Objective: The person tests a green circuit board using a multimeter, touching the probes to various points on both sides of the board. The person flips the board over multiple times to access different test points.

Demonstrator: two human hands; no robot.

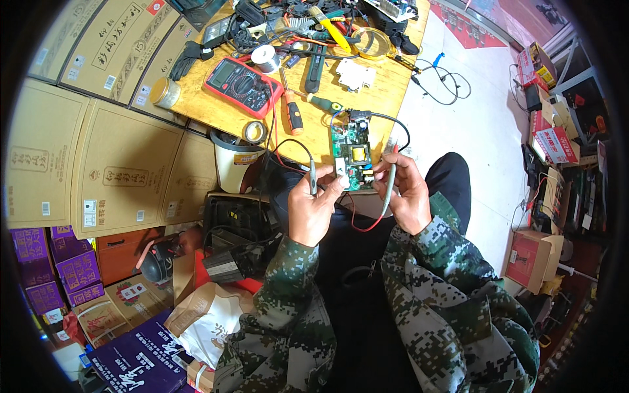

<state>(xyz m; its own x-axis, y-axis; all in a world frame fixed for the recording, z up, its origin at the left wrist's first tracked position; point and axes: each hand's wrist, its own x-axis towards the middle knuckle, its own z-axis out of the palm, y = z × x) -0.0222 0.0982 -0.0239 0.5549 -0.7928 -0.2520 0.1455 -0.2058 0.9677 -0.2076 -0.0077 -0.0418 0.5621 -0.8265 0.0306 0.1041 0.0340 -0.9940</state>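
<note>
A green circuit board (342,154) with a yellow-wrapped transformer is held up at the near edge of the wooden table, between both hands. My left hand (311,213) is closed on the board's lower left corner, with a black-leaded test probe (313,171) between its fingers. At the board's right side, my right hand (413,200) grips a grey test probe (391,177) on a red lead; its fingertips are near or at the board's edge. Wires run from the board's top. Left of it lie a red multimeter (240,86) and an orange-black screwdriver (293,112).
On the table (196,98) are a solder spool (265,59), a utility knife (316,67), a yellow-handled brush (333,31) and tangled cables. Stacked cardboard boxes (124,164) stand at the left. A white bin (230,171) sits below the table edge. A cable (452,85) lies on the floor.
</note>
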